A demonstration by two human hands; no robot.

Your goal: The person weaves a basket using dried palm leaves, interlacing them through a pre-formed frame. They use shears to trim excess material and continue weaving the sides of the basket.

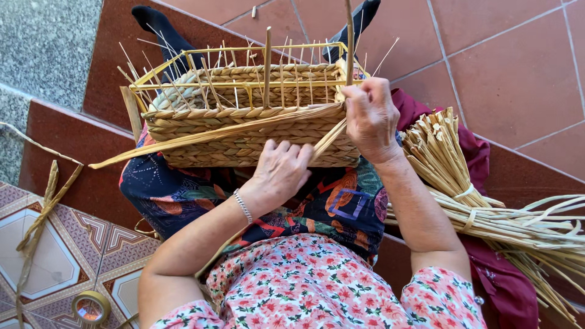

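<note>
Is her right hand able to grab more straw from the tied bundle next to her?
Probably yes. The bundle lies uncovered just beside her right arm, but the right hand is busy gripping the basket corner.

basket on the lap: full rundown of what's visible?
The half-woven basket is rectangular, with walls of braided straw-coloured fibre built up on a thin yellow frame. Bare upright stakes stick out above the finished rows. It rests tilted on the person's lap, opening facing away. The left hand presses against its near wall; the right hand grips its right corner, pulling a flat strand that runs across the wall and juts out to the left.
</note>
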